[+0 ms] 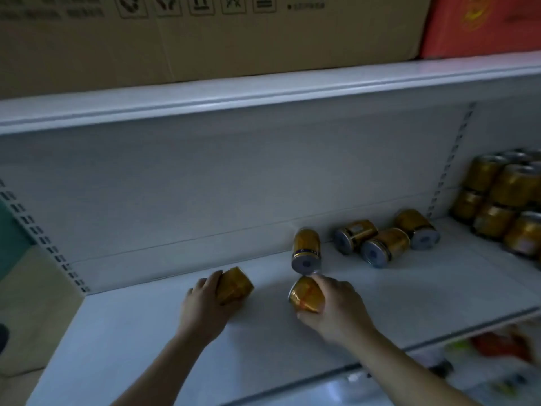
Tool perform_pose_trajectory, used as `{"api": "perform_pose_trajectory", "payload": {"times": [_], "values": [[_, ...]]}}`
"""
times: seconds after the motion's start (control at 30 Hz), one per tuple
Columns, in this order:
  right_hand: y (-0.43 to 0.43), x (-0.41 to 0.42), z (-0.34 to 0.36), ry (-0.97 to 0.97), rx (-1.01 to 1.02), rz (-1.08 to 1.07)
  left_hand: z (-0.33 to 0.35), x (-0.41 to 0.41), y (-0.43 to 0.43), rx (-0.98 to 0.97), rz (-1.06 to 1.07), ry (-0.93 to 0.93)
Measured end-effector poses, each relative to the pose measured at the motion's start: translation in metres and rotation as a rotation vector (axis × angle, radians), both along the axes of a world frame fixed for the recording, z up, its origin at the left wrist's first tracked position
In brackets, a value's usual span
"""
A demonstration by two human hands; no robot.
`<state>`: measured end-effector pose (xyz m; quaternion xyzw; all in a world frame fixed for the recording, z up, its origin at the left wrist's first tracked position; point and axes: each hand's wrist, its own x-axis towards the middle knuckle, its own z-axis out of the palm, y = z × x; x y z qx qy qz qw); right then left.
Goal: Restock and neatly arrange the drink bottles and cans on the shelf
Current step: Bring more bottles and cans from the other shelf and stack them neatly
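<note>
Restocking step in hand: left hand [202,306] closed around one gold can [234,284], right hand [336,306] around another can [306,294], both low at centre of the shelf [409,291]. Next, probably: standing them upright beside the fallen cans [380,238] at centre right.

One head-worn wide-angle view, close up, looking forward and down onto a white shelf [380,291].
</note>
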<state>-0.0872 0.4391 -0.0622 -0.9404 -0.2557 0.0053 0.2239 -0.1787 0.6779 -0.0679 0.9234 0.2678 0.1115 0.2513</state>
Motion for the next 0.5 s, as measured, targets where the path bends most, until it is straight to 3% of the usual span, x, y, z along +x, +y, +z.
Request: {"api": "perform_pose_trajectory", "payload": {"times": [0.1, 0.23, 0.37, 0.5], "values": [[-0.022, -0.014, 0.007, 0.356, 0.511, -0.226, 0.011, -0.013, -0.03, -0.603, 0.066, -0.197], [-0.055, -0.023, 0.015, 0.796, 1.123, -0.437, 0.02, -0.014, -0.078, -1.116, 0.072, -0.293], [-0.105, -0.025, 0.033, 1.058, 1.492, -0.459, 0.041, 0.0, -0.137, -1.375, -0.063, -0.233], [-0.177, -0.021, 0.049, 1.001, 1.548, -0.432, 0.059, 0.024, -0.217, -1.419, -0.229, -0.223]]}}
